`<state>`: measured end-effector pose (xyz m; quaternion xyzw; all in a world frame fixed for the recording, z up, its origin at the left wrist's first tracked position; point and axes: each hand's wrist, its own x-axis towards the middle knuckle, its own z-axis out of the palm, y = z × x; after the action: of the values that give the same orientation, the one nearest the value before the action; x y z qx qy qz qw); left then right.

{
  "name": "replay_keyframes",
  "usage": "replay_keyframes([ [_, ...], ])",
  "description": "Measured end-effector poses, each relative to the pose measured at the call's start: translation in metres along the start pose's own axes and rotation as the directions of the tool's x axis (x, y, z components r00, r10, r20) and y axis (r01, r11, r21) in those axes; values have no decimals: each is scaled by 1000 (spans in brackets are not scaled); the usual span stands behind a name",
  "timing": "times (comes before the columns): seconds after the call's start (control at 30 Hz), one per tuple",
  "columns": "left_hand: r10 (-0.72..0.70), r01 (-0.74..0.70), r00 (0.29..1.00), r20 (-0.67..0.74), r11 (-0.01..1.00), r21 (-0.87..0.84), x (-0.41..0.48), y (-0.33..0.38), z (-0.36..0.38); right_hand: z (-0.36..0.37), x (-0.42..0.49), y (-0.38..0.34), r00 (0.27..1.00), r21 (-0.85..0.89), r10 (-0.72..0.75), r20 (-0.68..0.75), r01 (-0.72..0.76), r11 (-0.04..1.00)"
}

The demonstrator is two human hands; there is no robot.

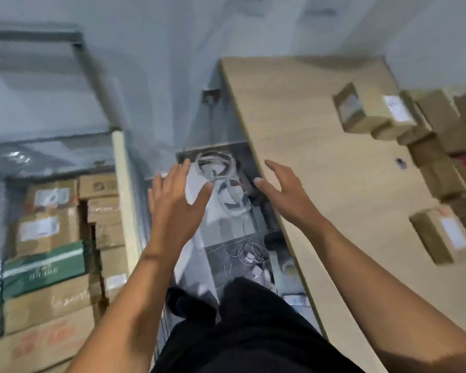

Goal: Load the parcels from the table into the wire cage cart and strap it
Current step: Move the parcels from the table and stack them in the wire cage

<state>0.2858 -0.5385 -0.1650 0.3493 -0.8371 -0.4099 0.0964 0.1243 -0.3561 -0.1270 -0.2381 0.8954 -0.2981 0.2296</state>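
Both hands are empty, the fingers spread wide: the left hand (176, 195) and the right hand (283, 192) hang over a gap. Left of them, the wire cage cart (121, 179) holds many stacked boxes (46, 230). Right of them is the surface (320, 162), with parcels (371, 111) beyond the right hand. Loading seems in hand; the next move calls for reaching right and gripping one parcel.
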Motion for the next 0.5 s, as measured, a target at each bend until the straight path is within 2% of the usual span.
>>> replay_keyframes([
  [0.2,209,-220,956,207,975,28,-21,113,70,-96,-92,91,936,174,235,-262,-194,965],
  [0.33,315,-339,903,293,940,31,-50,183,114,-142,-154,141,872,243,324,-368,-246,938],
  [0.5,412,-456,834,367,889,40,-93,234,153,-179,-218,187,798,319,373,-474,-239,917],
])
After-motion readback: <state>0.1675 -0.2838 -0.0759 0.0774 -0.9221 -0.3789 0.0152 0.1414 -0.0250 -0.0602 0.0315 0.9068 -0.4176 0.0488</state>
